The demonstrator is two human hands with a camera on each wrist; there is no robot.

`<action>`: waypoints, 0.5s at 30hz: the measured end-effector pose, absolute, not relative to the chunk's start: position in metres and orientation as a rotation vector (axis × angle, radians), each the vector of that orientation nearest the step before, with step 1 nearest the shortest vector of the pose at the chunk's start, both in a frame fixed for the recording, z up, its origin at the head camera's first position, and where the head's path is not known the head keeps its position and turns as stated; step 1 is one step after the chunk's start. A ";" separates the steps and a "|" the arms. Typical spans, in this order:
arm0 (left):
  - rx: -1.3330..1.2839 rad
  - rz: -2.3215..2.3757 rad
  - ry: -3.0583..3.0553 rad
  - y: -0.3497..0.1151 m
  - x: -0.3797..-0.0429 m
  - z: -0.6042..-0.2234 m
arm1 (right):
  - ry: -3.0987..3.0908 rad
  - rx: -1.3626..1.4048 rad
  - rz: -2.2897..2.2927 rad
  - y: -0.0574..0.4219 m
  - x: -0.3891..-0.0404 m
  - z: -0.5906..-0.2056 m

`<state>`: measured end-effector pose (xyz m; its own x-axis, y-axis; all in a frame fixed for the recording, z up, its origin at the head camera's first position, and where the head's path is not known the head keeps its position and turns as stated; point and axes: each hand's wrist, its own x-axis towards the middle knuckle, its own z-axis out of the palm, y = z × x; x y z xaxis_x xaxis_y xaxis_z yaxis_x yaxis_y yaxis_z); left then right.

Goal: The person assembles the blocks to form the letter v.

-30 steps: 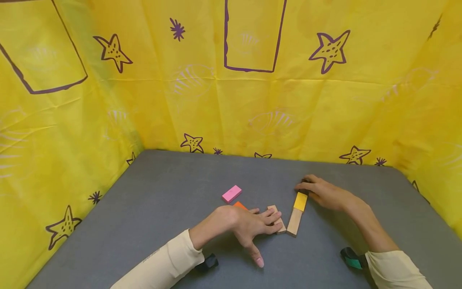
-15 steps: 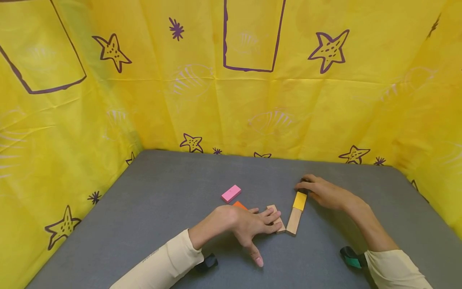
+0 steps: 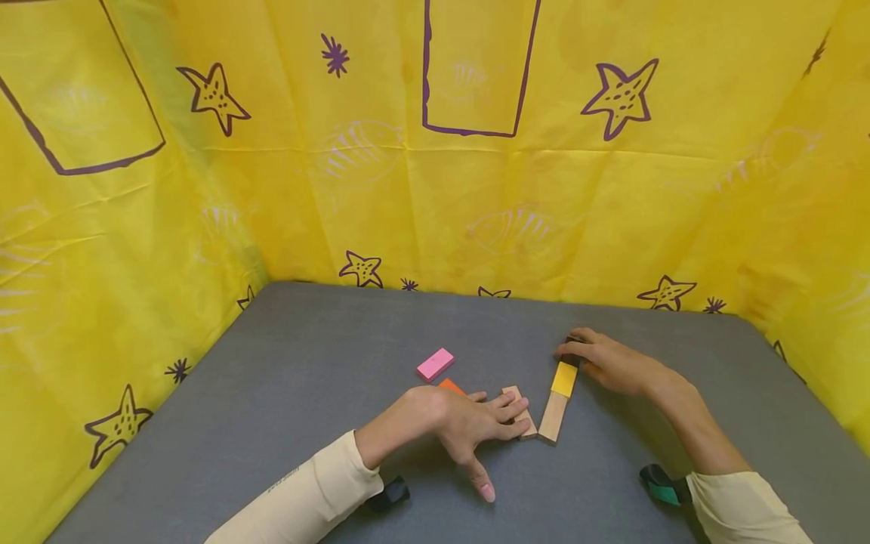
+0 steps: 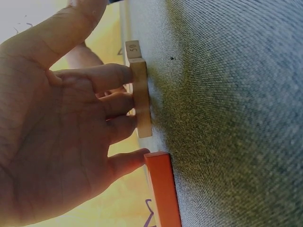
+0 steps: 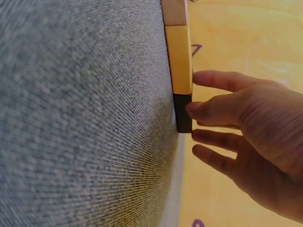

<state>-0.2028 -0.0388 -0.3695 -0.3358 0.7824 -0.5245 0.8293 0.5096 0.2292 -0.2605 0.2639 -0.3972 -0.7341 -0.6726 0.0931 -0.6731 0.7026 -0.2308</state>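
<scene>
Several small rectangular blocks lie flat on the grey table. My left hand [image 3: 476,427] rests its outstretched fingertips on a plain wooden block [image 4: 143,109], thumb spread away; its little finger reaches the end of an orange block [image 4: 163,189]. The plain block's near end meets a second wooden block [image 3: 553,418], whose end shows "50" in the left wrist view, making a V. Beyond that one, end to end, come a yellow block [image 3: 564,379] and a black block [image 5: 182,113]. My right hand [image 3: 618,366] holds the black block, thumb on its near side, fingers behind.
A pink block [image 3: 435,365] lies apart, behind the orange one. Yellow cloth [image 3: 435,189] with purple starfish drawings stands around the back and sides of the grey table [image 3: 326,332]. Dark straps [image 3: 390,495] show below both wrists.
</scene>
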 end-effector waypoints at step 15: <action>1.321 -0.118 2.172 -0.038 -0.203 -0.369 | -2.906 1.173 0.344 0.264 -0.261 -0.394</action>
